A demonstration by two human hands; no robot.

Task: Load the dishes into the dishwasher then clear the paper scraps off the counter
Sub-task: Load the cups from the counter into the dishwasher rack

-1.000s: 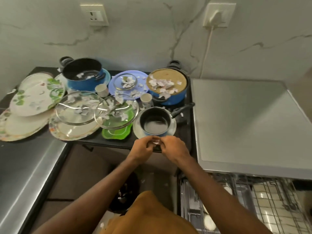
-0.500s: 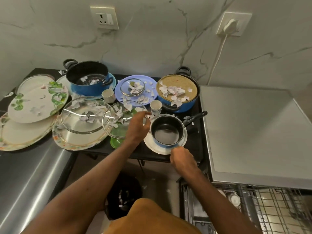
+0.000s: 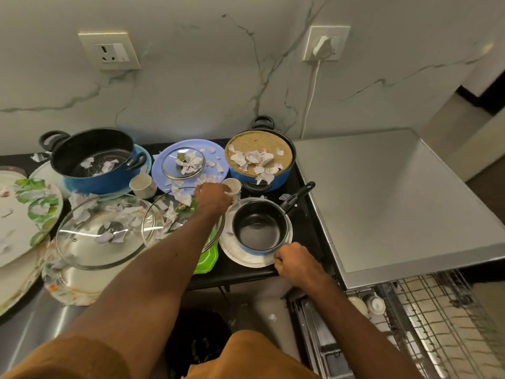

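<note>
Scene: A person works at a black bench [image 3: 308, 228] crowded with dishes and paper scraps [image 3: 252, 158]. The dishwasher rack [image 3: 437, 310] stands pulled out beyond the bench's front right corner.

Task's thing: A small cup [image 3: 232, 186] stands upright, mouth up, toward the back right of the bench. It sits between the lilac plate [image 3: 159, 166] and the blue pot [image 3: 277, 177], just behind the saucepan [image 3: 259, 231].

Left hand: The left hand [image 3: 211, 199] stretches across a glass lid [image 3: 175, 214], its back to the camera. Its fingers meet the cup's left side, but whether they have closed round the cup cannot be told.

Right hand: The right hand [image 3: 295, 265] hovers at the bench's front edge, by the near rim of the white plate [image 3: 246, 259]. Its fingers are curled, and whether they hold anything is hidden.

Key relation: The cup lies directly right of the left fingers and in contact with them, its long axis vertical. The left hand is plainly the nearer. The right hand is well apart, with the saucepan between.

Coming move: It is probably a side grasp and a straight lift. The rack lies to the right and forward, so the cup would pass over the saucepan and its handle.
</note>
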